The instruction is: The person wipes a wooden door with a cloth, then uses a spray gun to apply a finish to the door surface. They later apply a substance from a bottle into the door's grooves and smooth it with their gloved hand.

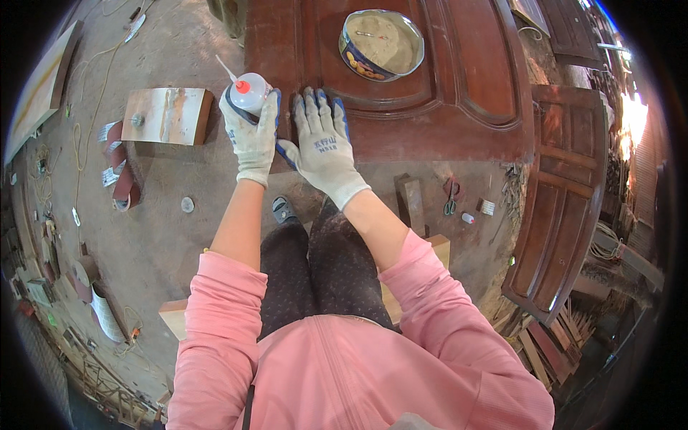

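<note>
In a pale work glove with blue palm, my left hand is wrapped round a white squeeze bottle with a red collar and a long thin nozzle. The bottle is just off the left edge of a reddish-brown panelled wooden door. My right hand, gloved the same way, lies flat on the door's near left corner, fingers stretched forward. A round tin of tan, sandy-looking material stands on the door beyond my right hand, with a small thin object lying on top of the material.
At left, a wooden block sits near a curled strip of brown sandpaper. Scissors and a small bottle lie on the floor at right. Another panelled door leans farther right, above scrap wood.
</note>
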`<control>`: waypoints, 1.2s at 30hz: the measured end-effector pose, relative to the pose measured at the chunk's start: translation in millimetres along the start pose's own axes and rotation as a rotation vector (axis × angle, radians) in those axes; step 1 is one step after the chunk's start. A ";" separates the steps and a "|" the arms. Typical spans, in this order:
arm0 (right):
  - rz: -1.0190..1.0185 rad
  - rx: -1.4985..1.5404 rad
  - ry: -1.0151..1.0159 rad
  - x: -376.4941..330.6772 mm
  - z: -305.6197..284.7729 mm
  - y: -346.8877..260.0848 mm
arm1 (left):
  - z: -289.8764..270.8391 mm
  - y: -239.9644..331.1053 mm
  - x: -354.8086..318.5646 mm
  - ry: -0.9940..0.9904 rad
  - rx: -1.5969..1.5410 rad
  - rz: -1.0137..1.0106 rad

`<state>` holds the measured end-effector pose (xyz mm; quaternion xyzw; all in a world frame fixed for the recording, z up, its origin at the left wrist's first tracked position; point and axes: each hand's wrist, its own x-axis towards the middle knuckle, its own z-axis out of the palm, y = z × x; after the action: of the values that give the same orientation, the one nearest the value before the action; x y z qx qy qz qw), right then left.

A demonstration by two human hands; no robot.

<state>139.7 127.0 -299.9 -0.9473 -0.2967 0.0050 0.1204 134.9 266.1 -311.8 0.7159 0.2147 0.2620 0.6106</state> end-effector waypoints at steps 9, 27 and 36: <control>-0.006 -0.021 0.031 -0.5 1.5 0.7 | 2.8 -2.6 0.7 0.024 -0.023 0.034; 0.043 0.124 0.116 5.0 -1.2 6.0 | 0.5 -2.3 -0.4 0.048 0.010 0.055; 0.049 0.083 0.095 12.0 4.7 4.9 | -1.2 -4.5 1.7 0.020 0.000 0.007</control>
<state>151.9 131.0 -304.9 -0.9476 -0.2671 -0.0248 0.1733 135.5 268.8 -315.9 0.7139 0.2183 0.2715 0.6075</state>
